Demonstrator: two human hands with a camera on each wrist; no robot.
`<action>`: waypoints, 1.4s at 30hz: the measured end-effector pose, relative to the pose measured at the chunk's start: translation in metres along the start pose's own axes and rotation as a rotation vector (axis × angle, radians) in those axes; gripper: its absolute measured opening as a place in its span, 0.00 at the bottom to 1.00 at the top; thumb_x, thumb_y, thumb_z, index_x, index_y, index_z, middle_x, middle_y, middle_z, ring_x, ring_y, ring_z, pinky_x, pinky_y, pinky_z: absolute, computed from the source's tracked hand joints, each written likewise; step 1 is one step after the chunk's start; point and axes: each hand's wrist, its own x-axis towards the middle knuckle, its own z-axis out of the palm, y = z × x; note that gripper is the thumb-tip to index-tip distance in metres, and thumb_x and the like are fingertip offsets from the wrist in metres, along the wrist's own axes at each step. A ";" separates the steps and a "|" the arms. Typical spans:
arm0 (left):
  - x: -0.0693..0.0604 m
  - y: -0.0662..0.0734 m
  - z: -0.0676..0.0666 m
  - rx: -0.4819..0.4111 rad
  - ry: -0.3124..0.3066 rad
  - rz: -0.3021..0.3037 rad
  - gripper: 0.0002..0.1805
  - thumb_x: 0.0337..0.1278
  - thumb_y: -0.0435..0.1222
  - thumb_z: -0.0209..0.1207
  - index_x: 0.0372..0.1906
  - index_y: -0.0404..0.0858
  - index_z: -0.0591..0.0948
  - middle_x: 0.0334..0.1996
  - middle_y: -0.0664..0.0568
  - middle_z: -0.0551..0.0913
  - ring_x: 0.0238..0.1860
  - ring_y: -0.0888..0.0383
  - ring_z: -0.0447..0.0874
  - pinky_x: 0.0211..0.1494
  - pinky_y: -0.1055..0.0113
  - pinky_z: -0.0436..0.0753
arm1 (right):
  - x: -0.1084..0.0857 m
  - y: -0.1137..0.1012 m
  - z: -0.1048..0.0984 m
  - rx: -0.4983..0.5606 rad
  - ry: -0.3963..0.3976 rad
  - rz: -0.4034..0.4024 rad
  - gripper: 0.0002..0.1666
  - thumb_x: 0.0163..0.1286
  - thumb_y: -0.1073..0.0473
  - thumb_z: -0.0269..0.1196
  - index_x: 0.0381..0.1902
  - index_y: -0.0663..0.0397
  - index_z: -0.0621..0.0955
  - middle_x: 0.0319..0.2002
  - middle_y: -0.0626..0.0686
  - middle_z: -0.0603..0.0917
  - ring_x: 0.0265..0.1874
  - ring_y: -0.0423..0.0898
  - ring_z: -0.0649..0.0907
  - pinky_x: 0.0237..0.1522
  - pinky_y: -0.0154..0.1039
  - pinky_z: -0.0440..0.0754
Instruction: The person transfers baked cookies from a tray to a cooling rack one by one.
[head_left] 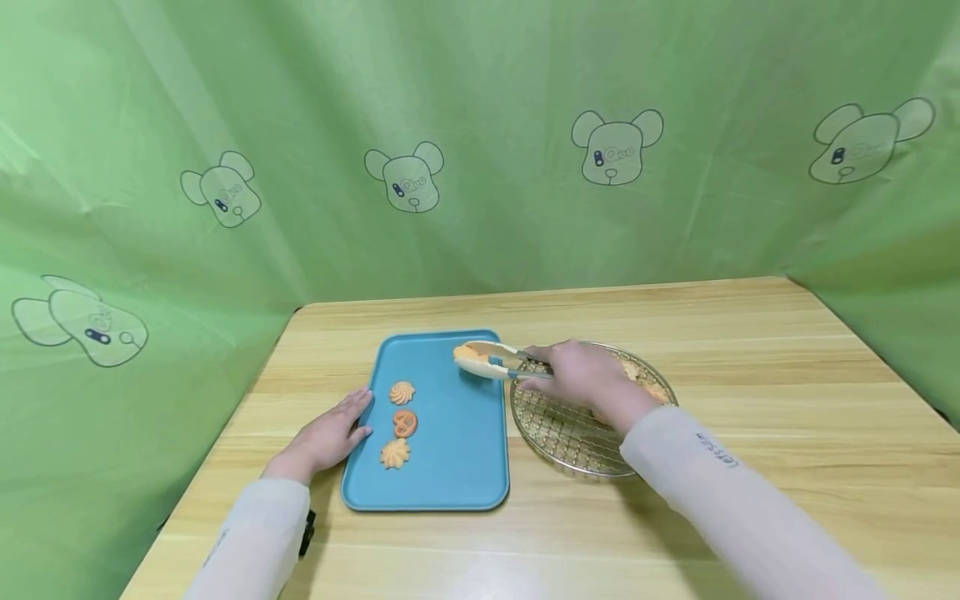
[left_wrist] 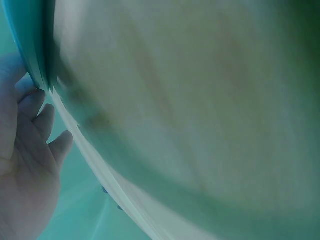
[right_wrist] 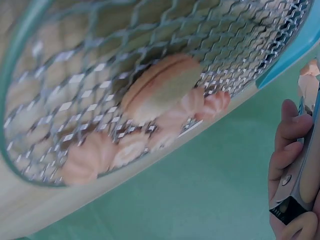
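Observation:
My right hand (head_left: 588, 373) grips the metal handles of tongs (head_left: 491, 367), whose pale tips hold an orange-brown piece (head_left: 468, 352) over the upper right of the blue tray (head_left: 465, 450). In the right wrist view the fingers (right_wrist: 290, 135) are curled round the tongs. On the tray's left side lie a swirl cookie (head_left: 402, 392), a pretzel-shaped cookie (head_left: 405, 423) and a flower-shaped cookie (head_left: 395, 453) in a column. My left hand (head_left: 326, 433) rests at the tray's left edge; in the left wrist view the fingers (left_wrist: 45, 120) are loosely bent by the rim.
Right of the tray stands a round wire rack (head_left: 562, 433) on the wooden table (head_left: 750, 358). Several cookies lie on it, partly hidden by my right hand; the right wrist view shows a sandwich-like oval one (right_wrist: 162, 87). A green curtain (head_left: 495, 233) hangs behind and beside the table.

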 end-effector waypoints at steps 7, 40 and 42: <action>0.000 -0.001 0.000 0.004 0.004 0.007 0.33 0.69 0.39 0.52 0.72 0.30 0.57 0.72 0.39 0.55 0.71 0.41 0.52 0.71 0.48 0.57 | -0.011 0.013 -0.015 0.010 -0.001 0.003 0.45 0.61 0.27 0.56 0.69 0.46 0.70 0.39 0.53 0.84 0.25 0.45 0.78 0.28 0.46 0.80; 0.001 -0.001 0.001 -0.003 0.000 -0.002 0.33 0.69 0.40 0.52 0.72 0.30 0.57 0.72 0.39 0.54 0.71 0.42 0.52 0.71 0.48 0.57 | -0.058 0.072 -0.028 -0.041 -0.024 -0.003 0.46 0.62 0.27 0.54 0.68 0.52 0.69 0.47 0.66 0.82 0.24 0.45 0.78 0.33 0.52 0.81; 0.001 -0.001 0.002 -0.004 -0.003 -0.005 0.33 0.69 0.40 0.52 0.72 0.30 0.57 0.72 0.39 0.54 0.71 0.42 0.51 0.71 0.48 0.57 | -0.060 0.074 -0.028 -0.042 -0.028 -0.019 0.45 0.62 0.29 0.56 0.67 0.53 0.70 0.46 0.65 0.83 0.23 0.43 0.77 0.32 0.52 0.81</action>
